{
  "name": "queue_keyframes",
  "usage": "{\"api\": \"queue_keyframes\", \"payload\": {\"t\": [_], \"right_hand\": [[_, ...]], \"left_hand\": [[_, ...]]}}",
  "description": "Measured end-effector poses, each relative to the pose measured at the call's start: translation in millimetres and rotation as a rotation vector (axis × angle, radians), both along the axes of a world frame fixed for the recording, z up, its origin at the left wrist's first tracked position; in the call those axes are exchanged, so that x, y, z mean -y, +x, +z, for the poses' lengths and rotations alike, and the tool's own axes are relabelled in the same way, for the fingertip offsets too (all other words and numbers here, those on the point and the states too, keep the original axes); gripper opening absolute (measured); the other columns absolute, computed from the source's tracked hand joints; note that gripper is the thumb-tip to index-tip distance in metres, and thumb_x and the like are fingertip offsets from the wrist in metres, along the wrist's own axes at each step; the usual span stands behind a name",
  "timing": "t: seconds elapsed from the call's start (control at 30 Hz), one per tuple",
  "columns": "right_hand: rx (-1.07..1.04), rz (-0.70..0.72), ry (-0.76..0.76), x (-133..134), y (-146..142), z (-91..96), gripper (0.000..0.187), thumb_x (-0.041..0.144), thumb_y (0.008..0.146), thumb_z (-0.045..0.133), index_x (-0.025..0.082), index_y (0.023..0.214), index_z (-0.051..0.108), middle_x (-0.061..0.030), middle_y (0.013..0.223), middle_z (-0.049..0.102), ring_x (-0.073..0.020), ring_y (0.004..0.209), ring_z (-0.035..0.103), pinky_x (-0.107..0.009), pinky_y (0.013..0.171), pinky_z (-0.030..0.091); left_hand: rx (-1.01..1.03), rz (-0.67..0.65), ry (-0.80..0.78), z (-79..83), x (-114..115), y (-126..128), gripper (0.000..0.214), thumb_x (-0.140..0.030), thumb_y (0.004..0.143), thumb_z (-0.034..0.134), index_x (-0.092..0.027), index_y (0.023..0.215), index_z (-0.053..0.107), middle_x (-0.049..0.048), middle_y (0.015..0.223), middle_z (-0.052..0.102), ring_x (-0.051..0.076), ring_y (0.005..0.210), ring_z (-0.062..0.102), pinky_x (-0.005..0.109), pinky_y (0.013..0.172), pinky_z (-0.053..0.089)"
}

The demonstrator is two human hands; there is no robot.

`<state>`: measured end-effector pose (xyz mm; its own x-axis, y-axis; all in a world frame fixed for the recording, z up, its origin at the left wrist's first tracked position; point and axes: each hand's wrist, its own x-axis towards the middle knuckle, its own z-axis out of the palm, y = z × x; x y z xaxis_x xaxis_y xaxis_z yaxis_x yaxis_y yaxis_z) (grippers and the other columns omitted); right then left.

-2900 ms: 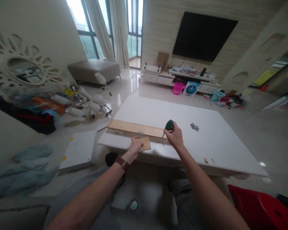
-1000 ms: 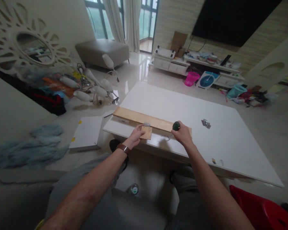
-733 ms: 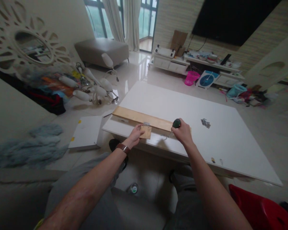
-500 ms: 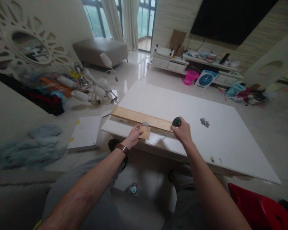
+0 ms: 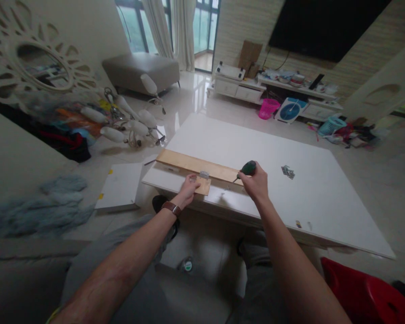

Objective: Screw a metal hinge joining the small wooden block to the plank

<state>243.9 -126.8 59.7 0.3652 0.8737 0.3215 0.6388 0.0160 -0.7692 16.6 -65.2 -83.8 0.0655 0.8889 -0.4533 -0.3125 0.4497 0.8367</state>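
Observation:
My left hand (image 5: 189,188) is closed on a small wooden block (image 5: 203,186), thumb on top, at the near edge of a large white panel (image 5: 273,198). A metal hinge (image 5: 204,174) sits at the block's far edge, against a long wooden board (image 5: 185,160) lying on the panel. My right hand (image 5: 256,181) grips a screwdriver with a dark green handle (image 5: 248,168). Its shaft points down and left, over the board's near edge. Small bits, perhaps screws (image 5: 226,188), lie on the panel below the tip; they are too small to be sure.
More metal hinges (image 5: 288,172) lie in a pile on the panel to the right. A white box (image 5: 119,186) stands on the floor at left, near a lamp with several white shades (image 5: 138,128). A red plastic stool or chair (image 5: 364,288) is at lower right; a bottle (image 5: 187,264) is between my feet.
The screwdriver has tilted from nearly upright to a flatter slant, its tip lifted up, away from the panel. My left hand and the block have barely moved.

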Motion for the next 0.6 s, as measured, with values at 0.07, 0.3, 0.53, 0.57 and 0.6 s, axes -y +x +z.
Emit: {"api": "queue_keyframes", "payload": {"t": [0.07, 0.3, 0.53, 0.57, 0.6], "right_hand": [[-0.048, -0.012, 0.025, -1, -3, -0.5, 0.013, 0.028, 0.071, 0.068, 0.023, 0.081, 0.061, -0.0007, 0.075, 0.071, -0.02, 0.069, 0.064, -0.036, 0.072, 0.05], [-0.391, 0.046, 0.16, -13, -15, -8.0, 0.023, 0.028, 0.07, 0.077, 0.021, 0.086, 0.062, -0.0028, 0.082, 0.074, -0.023, 0.079, 0.073, -0.042, 0.079, 0.06], [-0.59, 0.082, 0.156, -20, -38, -15.1, 0.034, 0.036, 0.069, 0.082, 0.022, 0.092, 0.06, -0.0041, 0.089, 0.076, -0.0245, 0.089, 0.076, -0.049, 0.09, 0.063], [-0.602, 0.088, 0.142, -20, -42, -15.8, 0.035, 0.037, 0.069, 0.082, 0.022, 0.093, 0.06, -0.0047, 0.09, 0.076, -0.0248, 0.089, 0.076, -0.05, 0.091, 0.063], [-0.607, 0.095, 0.127, -20, -45, -16.5, 0.036, 0.038, 0.07, 0.082, 0.022, 0.093, 0.06, -0.0051, 0.09, 0.076, -0.0251, 0.09, 0.076, -0.05, 0.091, 0.063]], "left_hand": [[-0.017, 0.017, 0.004, -2.2, 0, 0, 0.069, -0.003, 0.064, 0.068, -0.024, 0.127, 0.049, 0.0021, 0.089, 0.072, 0.019, 0.077, 0.07, 0.026, 0.067, 0.053], [0.016, 0.014, 0.064, -7.5, 1, 0, 0.044, -0.005, 0.063, 0.064, -0.02, 0.104, 0.062, 0.0013, 0.084, 0.071, 0.015, 0.072, 0.065, 0.021, 0.062, 0.047], [0.089, -0.042, 0.019, -3.1, 2, 2, 0.034, -0.008, 0.064, 0.067, -0.013, 0.097, 0.073, 0.0107, 0.094, 0.077, 0.021, 0.083, 0.071, 0.031, 0.074, 0.056], [0.107, -0.042, 0.013, -3.2, 2, 2, 0.034, -0.008, 0.064, 0.069, -0.013, 0.098, 0.073, 0.0111, 0.095, 0.078, 0.021, 0.084, 0.071, 0.031, 0.075, 0.056], [0.122, -0.042, 0.011, -3.6, 2, 3, 0.035, -0.008, 0.063, 0.069, -0.013, 0.097, 0.074, 0.0112, 0.096, 0.078, 0.021, 0.084, 0.071, 0.031, 0.077, 0.056]]}}
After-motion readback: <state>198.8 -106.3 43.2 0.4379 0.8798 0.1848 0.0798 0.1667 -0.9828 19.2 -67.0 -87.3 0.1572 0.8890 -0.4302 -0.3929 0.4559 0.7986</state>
